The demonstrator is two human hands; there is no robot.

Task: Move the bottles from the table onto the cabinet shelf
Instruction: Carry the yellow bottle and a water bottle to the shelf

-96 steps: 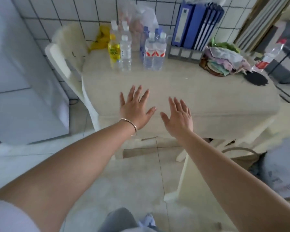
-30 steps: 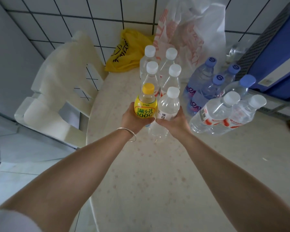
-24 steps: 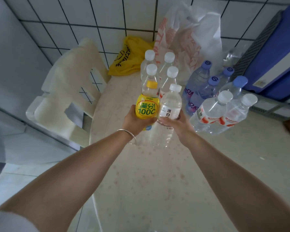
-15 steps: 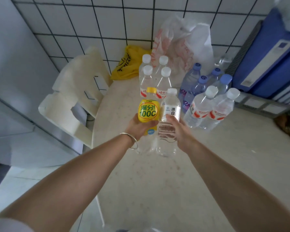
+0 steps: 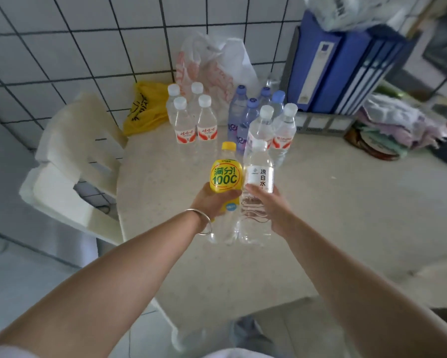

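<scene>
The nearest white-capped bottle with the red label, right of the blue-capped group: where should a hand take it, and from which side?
Probably around the clear body just below the red label, on the white-capped bottle, coming from its right. It stands upright, another like it touches its left, blue-capped bottles crowd behind, and bare table lies to the right.

Bottles point(image 5: 191, 120) on table point(image 5: 320, 215), binders point(image 5: 341, 63) right, chair point(image 5: 75, 161) left

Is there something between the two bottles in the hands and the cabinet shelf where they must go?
That cannot be judged here: no cabinet shelf is in view. The left hand grips the yellow-label bottle and the right hand grips the white-label bottle, both above the table, apart from the other bottles.
</scene>
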